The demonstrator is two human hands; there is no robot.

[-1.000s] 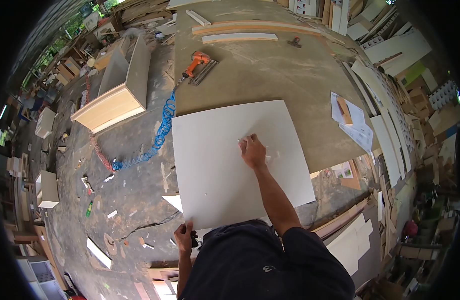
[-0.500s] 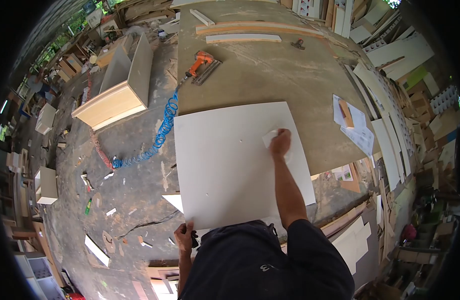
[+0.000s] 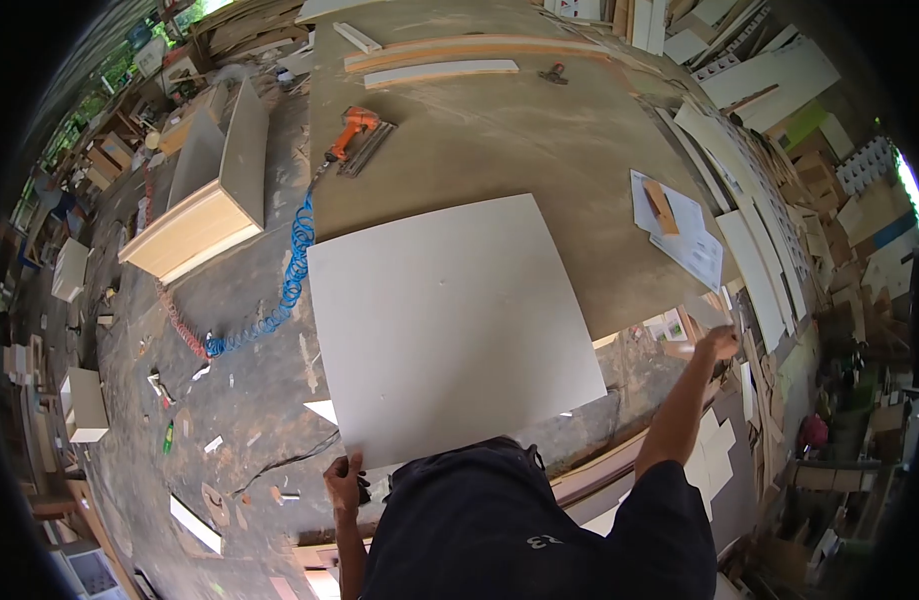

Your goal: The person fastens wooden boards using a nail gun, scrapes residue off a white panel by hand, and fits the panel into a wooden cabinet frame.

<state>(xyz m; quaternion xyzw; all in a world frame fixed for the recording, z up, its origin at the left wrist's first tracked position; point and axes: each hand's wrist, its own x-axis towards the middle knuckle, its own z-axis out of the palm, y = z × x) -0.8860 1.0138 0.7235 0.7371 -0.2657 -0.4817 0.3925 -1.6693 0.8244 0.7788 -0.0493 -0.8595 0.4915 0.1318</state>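
A large white panel (image 3: 449, 320) lies partly over the brown sheet, its near edge close to my body. My left hand (image 3: 346, 482) is closed at its near left corner, thumb on the top face and fingers beneath. My right hand (image 3: 720, 343) is held out to the right, off the panel, above the scraps beside the brown sheet. Its fingers are closed around a thin, pale, whitish thing (image 3: 712, 312), blurred and too unclear to name. Two small marks show on the panel's face.
An orange nail gun (image 3: 355, 135) with a coiled blue hose (image 3: 297, 250) lies on the brown sheet (image 3: 479, 130). Papers (image 3: 669, 215) with a wood block (image 3: 661, 207) are at right. An open cabinet box (image 3: 204, 190) stands left. Board strips (image 3: 439, 74) lie at the back.
My right hand has left the panel's surface and swung out to the right, with the pale thing in its fingers. My left hand stays at the panel's corner. The whole view has shifted slightly.
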